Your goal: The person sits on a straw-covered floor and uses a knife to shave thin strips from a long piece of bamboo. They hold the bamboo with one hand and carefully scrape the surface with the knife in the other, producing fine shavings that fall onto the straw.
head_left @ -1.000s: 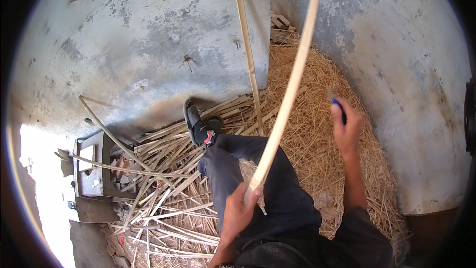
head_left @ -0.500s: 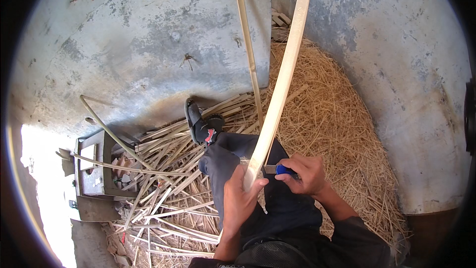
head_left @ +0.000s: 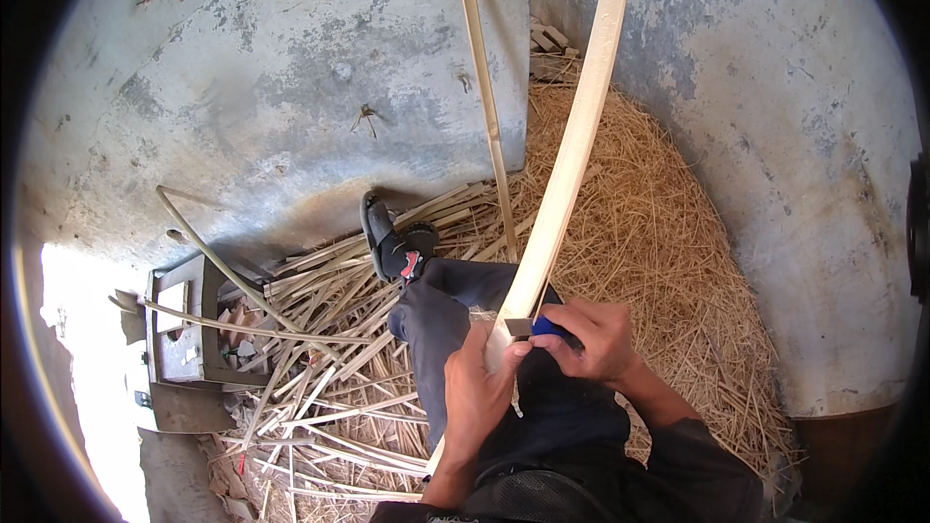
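Observation:
A long, pale bamboo strip point(head_left: 573, 147) slants up from my lap past the top of the head view. My left hand point(head_left: 472, 389) is closed round its lower part, thumb lying along the near face. My right hand point(head_left: 599, 341) grips a knife point(head_left: 548, 328) with a blue handle and a short, broad metal blade. The blade lies against the right edge of the strip, just above my left thumb. A thin sliver rises beside the strip from the blade. The strip's lower end is mostly hidden behind my left hand and forearm.
Cut strips point(head_left: 334, 329) litter the floor at left, around my shod foot point(head_left: 395, 244). A heap of fine shavings point(head_left: 639, 223) lies at right. One narrow strip point(head_left: 486, 87) leans on the grey wall point(head_left: 291, 68). A box-like metal object point(head_left: 184, 344) stands at far left.
The bamboo strip has swung slightly right at its upper part. My left hand has shifted a little right, and the knife blade now meets the strip's edge.

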